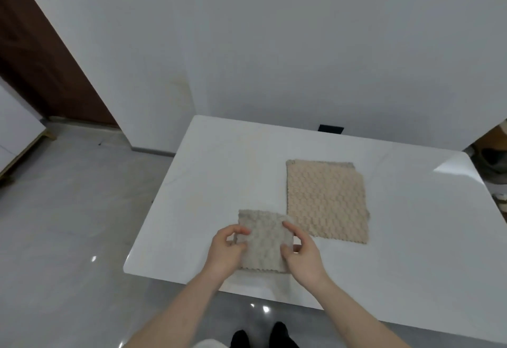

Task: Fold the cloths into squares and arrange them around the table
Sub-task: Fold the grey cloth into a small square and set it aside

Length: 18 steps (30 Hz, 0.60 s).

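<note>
Left hand (pixel 226 249) and right hand (pixel 301 254) pinching one grey cloth (pixel 263 240), one beige cloth (pixel 326 199) beside, white table (pixel 411 238)

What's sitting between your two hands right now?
Head view: the small grey-beige textured cloth, gripped at its side edges by the left hand and right hand.

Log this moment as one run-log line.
left hand: holds grey cloth | right hand: holds same cloth | beige cloth: flat, unfolded, untouched | surface: white table
</note>
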Tool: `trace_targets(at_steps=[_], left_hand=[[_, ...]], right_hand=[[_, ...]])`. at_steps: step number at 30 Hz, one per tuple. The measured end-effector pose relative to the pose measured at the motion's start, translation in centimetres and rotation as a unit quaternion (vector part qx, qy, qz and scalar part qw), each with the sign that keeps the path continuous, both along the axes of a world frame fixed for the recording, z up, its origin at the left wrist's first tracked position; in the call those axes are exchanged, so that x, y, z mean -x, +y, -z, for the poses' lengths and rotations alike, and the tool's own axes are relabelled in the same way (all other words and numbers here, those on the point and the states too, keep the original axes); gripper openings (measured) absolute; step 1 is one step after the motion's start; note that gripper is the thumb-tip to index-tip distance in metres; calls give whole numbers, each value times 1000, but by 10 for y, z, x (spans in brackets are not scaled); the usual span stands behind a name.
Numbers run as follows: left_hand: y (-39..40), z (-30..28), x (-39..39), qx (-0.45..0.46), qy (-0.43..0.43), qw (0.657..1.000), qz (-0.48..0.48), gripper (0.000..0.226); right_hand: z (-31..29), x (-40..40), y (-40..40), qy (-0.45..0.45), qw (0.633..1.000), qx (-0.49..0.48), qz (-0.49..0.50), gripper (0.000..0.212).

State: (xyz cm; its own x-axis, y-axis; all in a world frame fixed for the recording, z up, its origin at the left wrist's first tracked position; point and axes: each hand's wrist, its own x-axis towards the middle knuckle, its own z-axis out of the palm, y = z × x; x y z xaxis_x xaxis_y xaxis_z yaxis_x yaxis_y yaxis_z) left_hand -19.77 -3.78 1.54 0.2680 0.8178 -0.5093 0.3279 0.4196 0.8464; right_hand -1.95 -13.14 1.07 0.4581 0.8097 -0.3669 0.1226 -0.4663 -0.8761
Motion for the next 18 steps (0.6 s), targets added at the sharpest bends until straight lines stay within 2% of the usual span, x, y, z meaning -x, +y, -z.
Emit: trace_targets(at_steps=[5,11,18], left_hand=[[23,-5,1,34,19,999,-10,31],[46,-8,13,25,72,997,-8,35],[93,-14,32,0,49,998,-43,37]], right_hand=[[-11,-2,22,-3,1000,-19,-19,51],[-5,5,58,-6,997,-44,-64,51],[-10,18,104,-9,996,-51,-71,49]])
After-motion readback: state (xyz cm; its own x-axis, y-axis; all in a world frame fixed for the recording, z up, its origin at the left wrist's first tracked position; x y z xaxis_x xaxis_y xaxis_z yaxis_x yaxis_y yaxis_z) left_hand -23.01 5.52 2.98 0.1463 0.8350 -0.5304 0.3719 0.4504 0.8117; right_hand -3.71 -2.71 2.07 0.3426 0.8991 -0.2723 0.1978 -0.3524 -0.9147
